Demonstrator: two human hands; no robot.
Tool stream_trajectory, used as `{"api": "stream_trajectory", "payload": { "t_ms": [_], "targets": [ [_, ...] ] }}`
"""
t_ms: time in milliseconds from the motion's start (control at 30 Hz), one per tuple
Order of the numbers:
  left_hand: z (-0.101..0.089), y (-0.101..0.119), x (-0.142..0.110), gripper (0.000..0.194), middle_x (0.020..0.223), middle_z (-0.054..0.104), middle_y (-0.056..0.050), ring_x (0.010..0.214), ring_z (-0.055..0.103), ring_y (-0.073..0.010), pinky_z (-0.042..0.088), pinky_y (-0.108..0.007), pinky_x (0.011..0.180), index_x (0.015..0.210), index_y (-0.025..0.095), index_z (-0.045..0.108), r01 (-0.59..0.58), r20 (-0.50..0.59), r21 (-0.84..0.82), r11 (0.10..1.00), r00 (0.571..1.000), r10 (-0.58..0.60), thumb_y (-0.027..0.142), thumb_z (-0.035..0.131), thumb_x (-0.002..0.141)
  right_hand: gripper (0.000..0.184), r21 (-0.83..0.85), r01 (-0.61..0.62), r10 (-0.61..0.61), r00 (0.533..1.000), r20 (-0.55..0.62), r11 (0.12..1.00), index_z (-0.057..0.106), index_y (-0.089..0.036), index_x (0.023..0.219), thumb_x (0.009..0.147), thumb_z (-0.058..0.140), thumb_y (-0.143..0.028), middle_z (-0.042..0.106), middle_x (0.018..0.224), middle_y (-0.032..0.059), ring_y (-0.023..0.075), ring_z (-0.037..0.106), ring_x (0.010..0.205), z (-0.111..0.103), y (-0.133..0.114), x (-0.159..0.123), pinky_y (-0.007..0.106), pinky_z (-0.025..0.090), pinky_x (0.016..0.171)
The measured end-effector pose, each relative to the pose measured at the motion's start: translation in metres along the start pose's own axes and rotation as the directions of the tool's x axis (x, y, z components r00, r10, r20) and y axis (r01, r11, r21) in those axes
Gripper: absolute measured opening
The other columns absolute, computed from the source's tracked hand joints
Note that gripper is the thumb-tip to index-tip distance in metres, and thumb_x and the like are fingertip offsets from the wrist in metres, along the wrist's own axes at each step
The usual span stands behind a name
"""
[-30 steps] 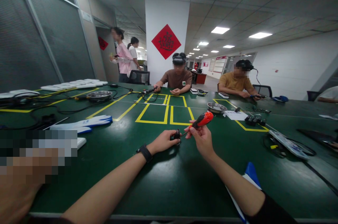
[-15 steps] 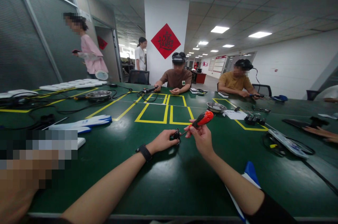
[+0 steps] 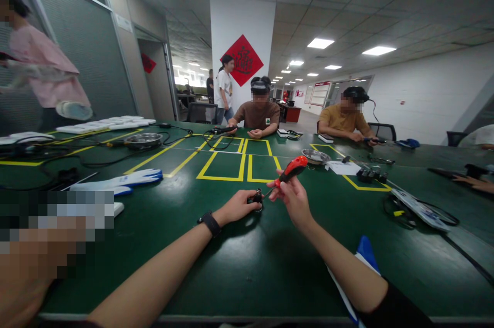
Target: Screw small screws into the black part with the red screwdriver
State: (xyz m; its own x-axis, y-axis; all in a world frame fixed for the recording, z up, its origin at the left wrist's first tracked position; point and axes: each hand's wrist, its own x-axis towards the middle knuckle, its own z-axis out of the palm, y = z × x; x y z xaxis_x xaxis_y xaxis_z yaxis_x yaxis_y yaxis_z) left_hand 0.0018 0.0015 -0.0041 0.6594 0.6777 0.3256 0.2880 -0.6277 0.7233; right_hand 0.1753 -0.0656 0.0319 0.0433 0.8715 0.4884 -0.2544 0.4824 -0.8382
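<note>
My left hand (image 3: 240, 206) is closed around a small black part with a shiny, knob-like top (image 3: 258, 197), close to the green table. What kind of part it is I cannot make out. In my right hand (image 3: 294, 201) is a screwdriver (image 3: 292, 170) with a red and black handle, tilted up to the right. Its thin shaft slopes down to the left, and its tip is at the black part's side. Whether the tip sits in a screw is too small to tell.
Blue and white gloves (image 3: 131, 179) lie at the left, another glove (image 3: 366, 256) by my right forearm. Metal bowls (image 3: 143, 140), cables and black parts (image 3: 372, 175) are spread farther off. A person's blurred-out hand (image 3: 46, 245) is at the near left. Co-workers sit across the table (image 3: 216, 276).
The screwdriver handle has shifted slightly left and up, its shaft still at the black part. My left hand stays put. A person in pink has walked to the far left.
</note>
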Motion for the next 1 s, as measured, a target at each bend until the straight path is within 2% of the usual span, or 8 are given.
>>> {"api": "stream_trajectory", "payload": {
  "t_ms": [100,233,400,467,667,733,900,1000],
  "targets": [
    [-0.0007,0.0012,-0.0003,0.018,0.077,0.062,0.0,0.073,0.055,-0.015,0.041,-0.023,0.068,0.082,0.014,0.063,0.017,0.001,0.022,1.0,1.0,-0.017,0.029,0.055,0.077,0.029,-0.023,-0.005,0.005,1.0,0.0,1.0,0.054,-0.018,0.102,0.079,0.061,-0.033,0.069,0.085,0.0045,0.0136,0.064,0.059,0.0013,-0.0015,0.0003,0.028,0.052,0.057],
    [-0.0013,0.003,-0.0007,0.02,0.087,0.065,-0.002,0.079,0.057,-0.016,0.042,-0.024,0.073,0.089,0.015,0.065,0.01,-0.001,-0.006,1.0,1.0,-0.01,0.028,0.055,0.077,0.023,-0.11,0.028,-0.036,0.997,-0.069,0.994,0.055,-0.017,0.083,0.07,0.071,-0.026,0.066,0.066,-0.0001,0.0118,0.059,0.048,-0.0004,-0.0002,0.0013,0.025,0.049,0.05],
    [-0.0008,0.0008,-0.0004,0.019,0.084,0.065,-0.001,0.078,0.057,-0.0159,0.042,-0.024,0.072,0.087,0.015,0.065,0.009,0.006,-0.019,1.0,1.0,-0.008,0.028,0.055,0.077,0.03,-0.008,-0.008,0.008,1.0,-0.024,1.0,0.052,-0.02,0.104,0.078,0.062,-0.032,0.068,0.082,0.0019,0.0125,0.062,0.058,-0.0001,-0.0007,0.0013,0.028,0.051,0.058],
    [-0.0004,-0.0002,-0.0004,0.019,0.082,0.065,-0.001,0.076,0.057,-0.0158,0.043,-0.024,0.071,0.085,0.014,0.065,0.015,-0.003,-0.013,1.0,1.0,-0.015,0.028,0.055,0.077,0.029,-0.02,-0.015,0.014,1.0,-0.01,1.0,0.053,-0.019,0.105,0.079,0.06,-0.032,0.068,0.086,0.0032,0.0122,0.062,0.061,0.0005,-0.0006,0.0015,0.028,0.052,0.06],
    [0.0001,0.001,-0.0009,0.022,0.091,0.067,-0.003,0.083,0.059,-0.0168,0.044,-0.025,0.077,0.094,0.015,0.066,0.004,-0.004,-0.066,0.998,1.0,-0.004,0.025,0.056,0.076,0.028,-0.137,0.045,-0.061,0.992,-0.114,0.99,0.049,-0.019,0.079,0.067,0.074,-0.024,0.063,0.066,-0.0034,0.0089,0.054,0.045,-0.0042,0.0037,0.0032,0.021,0.044,0.045],
    [0.0,0.0017,-0.0011,0.024,0.092,0.067,-0.003,0.084,0.06,-0.0174,0.044,-0.026,0.078,0.095,0.015,0.065,0.014,0.0,-0.064,0.998,1.0,-0.014,0.025,0.056,0.076,0.029,-0.125,0.044,-0.059,0.991,-0.118,0.991,0.049,-0.02,0.083,0.067,0.074,-0.024,0.061,0.064,-0.0049,0.0078,0.051,0.043,-0.0057,0.0042,0.0034,0.02,0.041,0.042],
    [-0.0006,0.0019,-0.0012,0.021,0.089,0.067,-0.003,0.081,0.059,-0.017,0.044,-0.025,0.076,0.091,0.015,0.065,0.012,-0.001,-0.042,0.999,1.0,-0.012,0.025,0.055,0.076,0.028,0.015,-0.032,0.033,0.999,-0.031,0.999,0.052,-0.021,0.106,0.08,0.059,-0.031,0.064,0.08,-0.0002,0.01,0.056,0.057,-0.0057,0.0032,0.0033,0.026,0.049,0.055],
    [-0.0002,0.0018,-0.0009,0.021,0.087,0.066,-0.003,0.08,0.059,-0.0167,0.044,-0.025,0.075,0.09,0.014,0.065,0.016,0.001,-0.036,0.999,1.0,-0.016,0.025,0.055,0.077,0.026,-0.035,-0.02,0.019,0.999,-0.029,0.999,0.056,-0.019,0.1,0.077,0.063,-0.031,0.064,0.08,0.001,0.0107,0.056,0.057,-0.0054,0.0028,0.0037,0.027,0.05,0.056]
  ]
}}
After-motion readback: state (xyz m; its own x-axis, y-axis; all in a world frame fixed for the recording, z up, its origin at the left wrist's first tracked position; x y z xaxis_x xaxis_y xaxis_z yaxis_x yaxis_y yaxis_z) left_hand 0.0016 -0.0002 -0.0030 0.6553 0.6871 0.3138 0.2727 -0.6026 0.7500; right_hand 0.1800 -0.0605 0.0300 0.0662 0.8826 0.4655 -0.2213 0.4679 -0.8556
